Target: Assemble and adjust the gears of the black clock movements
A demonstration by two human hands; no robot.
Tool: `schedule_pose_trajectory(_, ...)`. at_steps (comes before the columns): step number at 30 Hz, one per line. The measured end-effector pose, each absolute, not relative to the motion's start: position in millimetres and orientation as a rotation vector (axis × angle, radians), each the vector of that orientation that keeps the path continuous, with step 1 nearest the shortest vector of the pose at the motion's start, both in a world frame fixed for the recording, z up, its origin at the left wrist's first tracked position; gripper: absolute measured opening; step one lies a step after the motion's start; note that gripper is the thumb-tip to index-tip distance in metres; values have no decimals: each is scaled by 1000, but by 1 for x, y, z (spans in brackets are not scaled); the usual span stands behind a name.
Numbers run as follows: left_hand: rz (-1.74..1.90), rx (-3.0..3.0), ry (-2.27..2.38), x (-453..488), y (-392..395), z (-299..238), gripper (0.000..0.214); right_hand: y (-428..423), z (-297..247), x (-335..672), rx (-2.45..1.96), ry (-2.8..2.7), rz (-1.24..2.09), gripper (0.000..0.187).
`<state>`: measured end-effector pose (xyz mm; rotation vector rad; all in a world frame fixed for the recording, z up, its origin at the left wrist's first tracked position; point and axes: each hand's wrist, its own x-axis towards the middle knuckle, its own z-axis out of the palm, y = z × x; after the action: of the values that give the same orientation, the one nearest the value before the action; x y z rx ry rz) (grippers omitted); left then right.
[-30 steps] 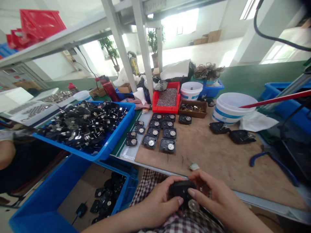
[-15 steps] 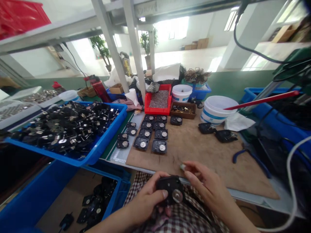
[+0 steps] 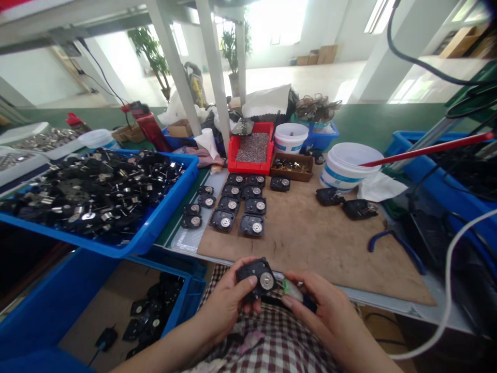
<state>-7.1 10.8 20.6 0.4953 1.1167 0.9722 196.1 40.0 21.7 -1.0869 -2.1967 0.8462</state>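
Left hand [image 3: 227, 305], right hand [image 3: 328, 324] bare — dark-red-and-white checked garment [image 3: 267, 344].

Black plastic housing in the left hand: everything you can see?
The black plastic housing is a compact moulded unit with a round silver disc set in its face. It lies tilted, face up, in the left hand, thumb on its lower edge, above the person's lap. A pale green piece in the right hand is beside it; contact unclear.
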Motion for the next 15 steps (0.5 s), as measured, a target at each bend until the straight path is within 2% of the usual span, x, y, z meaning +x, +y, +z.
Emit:
schedule_pose_trajectory(3,965,536,1139,-8,11,19,49,33,30,193,-1005,-2193,887,30)
schedule_pose_trajectory(7,956,575,1141,-8,10,19,44,29,29,186,-988,-2230,744,27)
schedule_pose_trajectory(15,959,575,1137,-8,9,16,46,27,27,183,-997,-2280,606,25)
